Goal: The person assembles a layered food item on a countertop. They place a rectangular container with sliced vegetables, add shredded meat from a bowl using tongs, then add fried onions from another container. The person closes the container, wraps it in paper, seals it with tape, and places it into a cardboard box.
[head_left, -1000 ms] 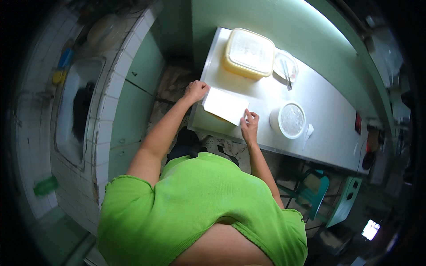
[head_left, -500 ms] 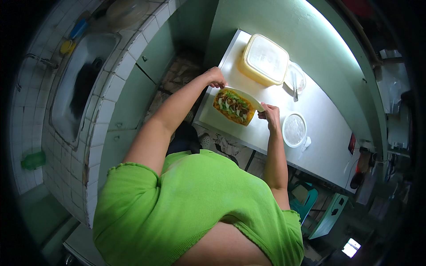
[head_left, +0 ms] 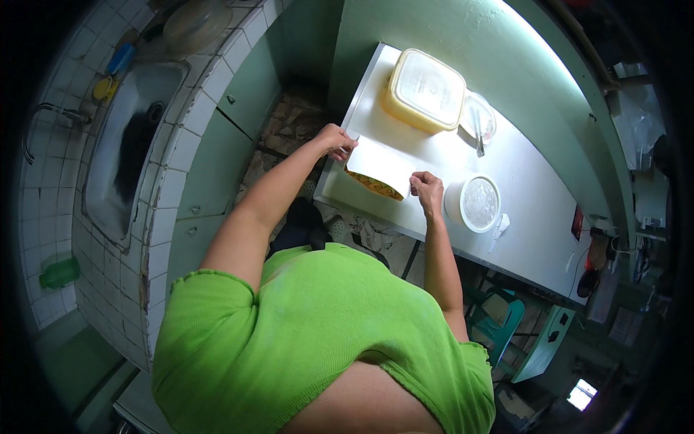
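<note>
Left hand point(head_left: 338, 142): fingertips pinched together on the left end of the white cover point(head_left: 383, 163).
Right hand point(head_left: 426, 189): fingers curled in, gripping the cover's right end.
Grip: opposite ends held, probably to keep the cover spread and level.
Food point(head_left: 374, 186): on the table point(head_left: 531, 224) before the person, beneath the cover; a strip shows along the near edge.
Long axis: food and cover run left to right, right end slanting nearer the person.
Yellow tub point(head_left: 426, 90), round white tub point(head_left: 479, 204): set beyond and rightward, presumably for working room.
</note>
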A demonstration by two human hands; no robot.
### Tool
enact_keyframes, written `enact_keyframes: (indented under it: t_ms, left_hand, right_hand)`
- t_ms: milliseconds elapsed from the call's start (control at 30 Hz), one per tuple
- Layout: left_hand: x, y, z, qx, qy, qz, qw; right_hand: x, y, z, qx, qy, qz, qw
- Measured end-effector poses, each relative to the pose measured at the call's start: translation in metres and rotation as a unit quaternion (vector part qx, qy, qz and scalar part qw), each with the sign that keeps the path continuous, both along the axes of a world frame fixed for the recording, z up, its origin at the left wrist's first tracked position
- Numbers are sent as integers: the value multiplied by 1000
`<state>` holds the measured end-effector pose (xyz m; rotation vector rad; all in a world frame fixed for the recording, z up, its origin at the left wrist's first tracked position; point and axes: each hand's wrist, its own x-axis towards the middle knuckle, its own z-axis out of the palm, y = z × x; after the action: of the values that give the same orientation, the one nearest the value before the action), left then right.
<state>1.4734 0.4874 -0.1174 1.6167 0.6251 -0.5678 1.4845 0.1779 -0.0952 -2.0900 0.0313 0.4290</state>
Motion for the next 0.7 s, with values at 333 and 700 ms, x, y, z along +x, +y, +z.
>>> enact_keyframes:
  t_ms: [333, 700]
  left_hand:
    - [-1, -3, 6, -4, -16, 8, 1000]
    - [-5, -9, 7, 68, -42, 0, 997]
  right_hand:
    - [6, 0, 1, 35, 7, 1, 999]
    - [-3, 1, -11, -30, -41, 17, 999]
